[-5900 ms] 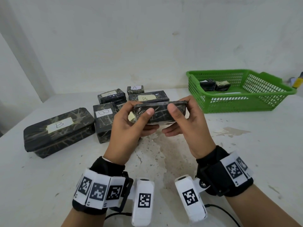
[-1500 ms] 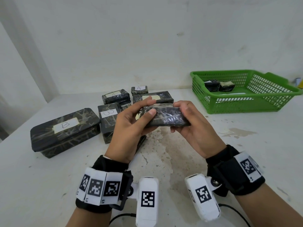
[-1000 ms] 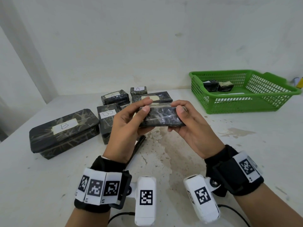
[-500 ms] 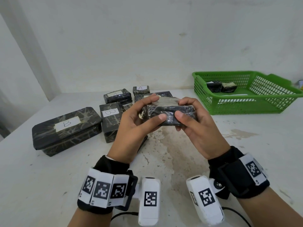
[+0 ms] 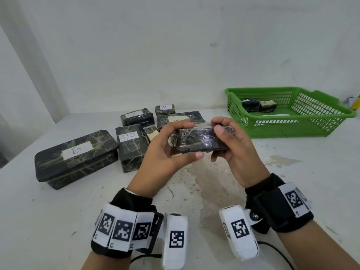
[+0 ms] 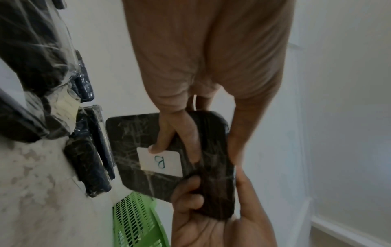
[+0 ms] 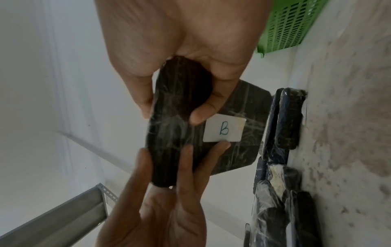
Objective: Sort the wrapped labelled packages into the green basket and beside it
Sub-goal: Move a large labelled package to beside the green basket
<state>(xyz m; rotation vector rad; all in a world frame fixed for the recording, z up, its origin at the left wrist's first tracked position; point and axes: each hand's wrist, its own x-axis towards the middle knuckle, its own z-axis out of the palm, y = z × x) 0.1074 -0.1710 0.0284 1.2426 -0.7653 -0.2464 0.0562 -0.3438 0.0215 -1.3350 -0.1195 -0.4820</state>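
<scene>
head: package [image 5: 200,142] gripped between left hand [image 5: 161,162], right hand [image 5: 235,152].

The head camera looks forward and down over the counter [image 5: 58,221] from above both wrists. Each wrist camera looks along its palm, very near, slightly blurred; all share the held package [image 5: 200,141].

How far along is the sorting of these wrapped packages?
Early on. Two small packages already lie in the green basket. The left hand and right hand grip a package whose label reads B. At least five labelled packages still wait on the table.
</scene>
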